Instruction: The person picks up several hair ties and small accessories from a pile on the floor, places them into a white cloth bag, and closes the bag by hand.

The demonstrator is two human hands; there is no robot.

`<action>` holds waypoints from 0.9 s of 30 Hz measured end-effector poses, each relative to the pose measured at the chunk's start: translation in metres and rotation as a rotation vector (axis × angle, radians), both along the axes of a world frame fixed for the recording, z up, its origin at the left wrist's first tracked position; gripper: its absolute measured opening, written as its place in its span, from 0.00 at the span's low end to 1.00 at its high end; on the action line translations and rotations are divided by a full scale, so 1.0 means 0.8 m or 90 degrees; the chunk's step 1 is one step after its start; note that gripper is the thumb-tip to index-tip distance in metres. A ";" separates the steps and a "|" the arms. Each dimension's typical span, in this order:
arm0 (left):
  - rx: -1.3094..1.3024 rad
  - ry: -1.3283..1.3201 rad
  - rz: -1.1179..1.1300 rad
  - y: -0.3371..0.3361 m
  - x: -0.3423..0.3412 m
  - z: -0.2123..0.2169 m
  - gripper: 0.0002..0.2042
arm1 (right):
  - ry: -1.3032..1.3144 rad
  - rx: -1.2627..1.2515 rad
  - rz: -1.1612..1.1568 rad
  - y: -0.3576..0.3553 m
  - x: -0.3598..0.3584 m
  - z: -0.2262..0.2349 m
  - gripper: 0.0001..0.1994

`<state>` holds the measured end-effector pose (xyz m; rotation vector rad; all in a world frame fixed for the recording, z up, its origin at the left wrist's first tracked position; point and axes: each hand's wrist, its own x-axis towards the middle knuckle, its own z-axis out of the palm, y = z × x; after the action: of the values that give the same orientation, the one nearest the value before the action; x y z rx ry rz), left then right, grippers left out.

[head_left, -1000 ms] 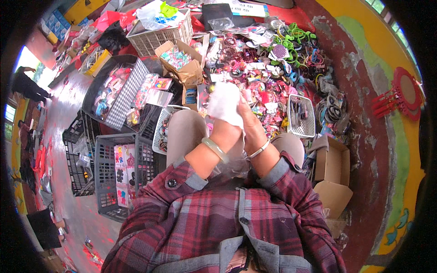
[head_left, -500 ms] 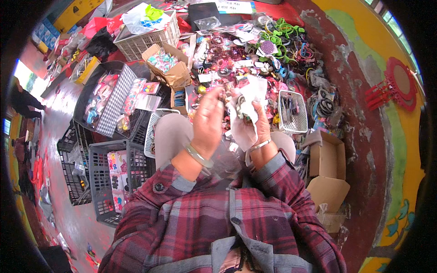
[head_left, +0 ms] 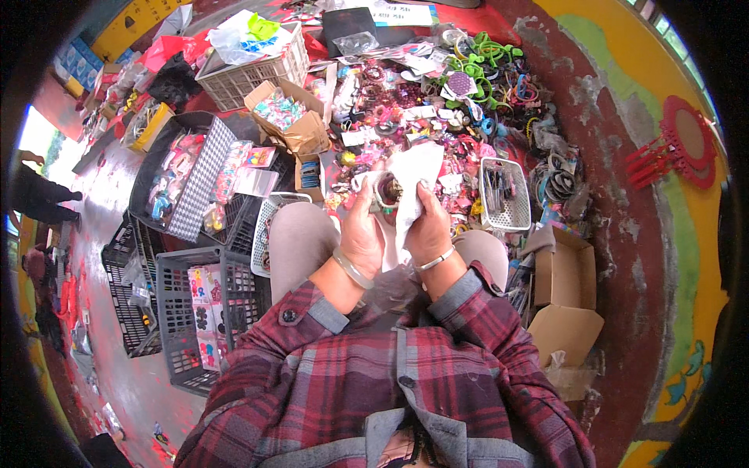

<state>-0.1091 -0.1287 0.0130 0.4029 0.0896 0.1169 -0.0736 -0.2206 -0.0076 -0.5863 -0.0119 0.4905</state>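
My left hand (head_left: pixel 363 240) is closed around the left edge of a white paper wrapper (head_left: pixel 419 170), with its thumb on the near side. My right hand (head_left: pixel 429 234) pinches the right side of the same wrapper. Between the hands, in an opening of the wrapper, sits a small round dark-and-gold piece (head_left: pixel 389 189) with a pale rim; its kind is too small to tell. Below it, some of the white paper hangs between my wrists. Both hands are over my knees, in front of a pile of hair accessories (head_left: pixel 437 117).
On the left stand a grey plastic crate (head_left: pixel 175 312), a black patterned box (head_left: pixel 204 187) and an open carton (head_left: pixel 257 97) of small packets. To the right are a white basket (head_left: pixel 505 222) and an open cardboard box (head_left: pixel 573 273). Another person (head_left: pixel 39 195) stands far left.
My left hand came down from beside the wrapper and took hold of its left edge. The wrapper has spread more upright, with the dark piece now showing between my hands.
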 end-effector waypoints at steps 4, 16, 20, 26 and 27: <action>-0.087 0.007 -0.026 0.016 -0.001 -0.002 0.17 | -0.065 0.021 0.002 -0.007 0.007 -0.003 0.20; -0.104 0.046 -0.141 0.041 -0.001 -0.016 0.15 | -0.022 -0.093 -0.120 -0.014 0.019 -0.007 0.28; -0.032 0.079 -0.038 0.040 0.001 -0.022 0.11 | -0.112 -0.287 -0.178 -0.009 0.006 0.007 0.42; -0.083 0.106 -0.131 0.043 -0.001 -0.034 0.15 | -0.508 -0.711 -0.151 -0.009 0.012 -0.022 0.40; -0.086 0.118 -0.138 0.041 -0.002 -0.027 0.15 | -0.546 -0.739 -0.135 -0.011 0.013 -0.025 0.39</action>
<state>-0.1111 -0.0960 -0.0087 0.2859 0.2343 -0.1403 -0.0633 -0.2298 -0.0278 -1.8848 -0.5024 -0.0483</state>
